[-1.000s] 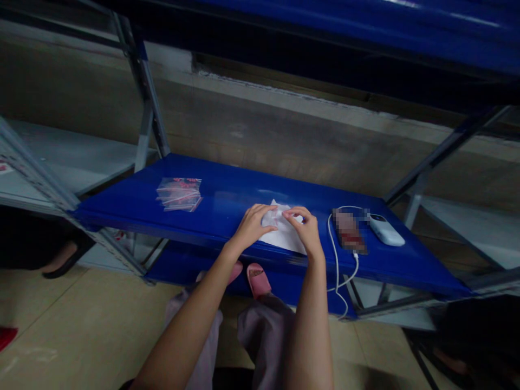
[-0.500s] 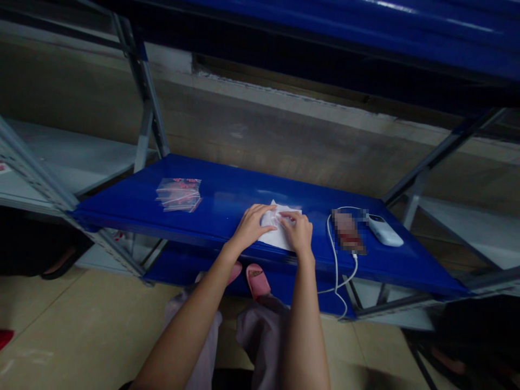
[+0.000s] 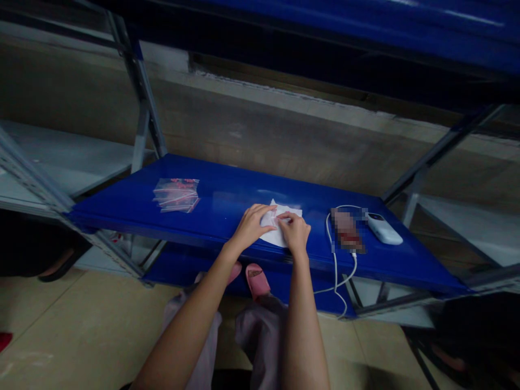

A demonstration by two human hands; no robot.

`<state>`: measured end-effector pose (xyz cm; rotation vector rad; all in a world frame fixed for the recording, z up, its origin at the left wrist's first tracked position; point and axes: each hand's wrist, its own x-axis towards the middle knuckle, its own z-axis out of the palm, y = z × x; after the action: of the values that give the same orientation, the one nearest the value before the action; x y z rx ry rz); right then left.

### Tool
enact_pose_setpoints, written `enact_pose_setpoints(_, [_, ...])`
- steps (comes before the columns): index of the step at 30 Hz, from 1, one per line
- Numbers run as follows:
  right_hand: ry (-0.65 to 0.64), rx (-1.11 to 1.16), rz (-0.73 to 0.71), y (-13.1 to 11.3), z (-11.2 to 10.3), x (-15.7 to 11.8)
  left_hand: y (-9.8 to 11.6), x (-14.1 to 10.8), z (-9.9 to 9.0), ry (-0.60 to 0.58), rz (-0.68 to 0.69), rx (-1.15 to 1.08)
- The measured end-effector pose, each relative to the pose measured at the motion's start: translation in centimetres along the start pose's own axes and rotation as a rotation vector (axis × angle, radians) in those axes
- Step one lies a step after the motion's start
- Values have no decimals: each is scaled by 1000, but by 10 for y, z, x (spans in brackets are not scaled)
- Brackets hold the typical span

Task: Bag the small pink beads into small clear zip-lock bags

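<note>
White sheet (image 3: 280,237) is risking a slip on the glossy blue shelf (image 3: 219,200), the left hand (image 3: 252,227) and right hand (image 3: 294,233) pinching it only with curled fingers.

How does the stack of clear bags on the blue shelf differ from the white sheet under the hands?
The stack of clear plastic bags is see-through with red markings, while the white sheet is opaque. The bags lie untouched toward the shelf's left end, while the sheet lies nearer the middle, under the left hand and right hand. Both lie on the blue metal shelf.
</note>
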<state>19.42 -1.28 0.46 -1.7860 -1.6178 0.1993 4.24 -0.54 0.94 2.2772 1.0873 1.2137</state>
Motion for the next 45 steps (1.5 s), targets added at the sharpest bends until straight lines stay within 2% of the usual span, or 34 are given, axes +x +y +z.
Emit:
enact_pose_setpoints(4, [45,350,84,10,3,7,-1,0,-2,9,-22,8])
enact_pose_setpoints(7, [63,530,67,17,4,10,-4,0,-3,9,-12,10])
enact_pose_setpoints(10, [40,623,5,14,2,9,-4,0,-2,15,-7,16])
enact_pose_setpoints(16, [-126,698,-172,-7,-5,3,-3,1,0,34,-2,-7])
enact_pose_setpoints(18, [-127,696,-207,-9,-4,3,-3,1,1,28,2,-10])
enact_pose_setpoints(20, [-75,702,-212,-7,-4,5,-4,1,0,25,-2,-6])
enact_pose_setpoints(22, [32,638,-162,0,-5,7,-4,1,-1,26,-10,-1])
enact_pose_setpoints(25, [180,307,16,12,-10,8,-4,1,-3,31,-9,1])
enact_pose_setpoints(28, [148,-58,164,18,-13,6,-4,1,-4,33,-9,0])
enact_pose_setpoints(31, [73,-242,206,15,-14,4,-4,0,-3,30,-13,-2])
enact_pose_setpoints(41, [119,-254,249,8,-16,1,-3,0,-5,19,-17,2])
enact_pose_setpoints(45, [77,-257,257,6,-18,1,-4,-1,-4,23,-16,4])
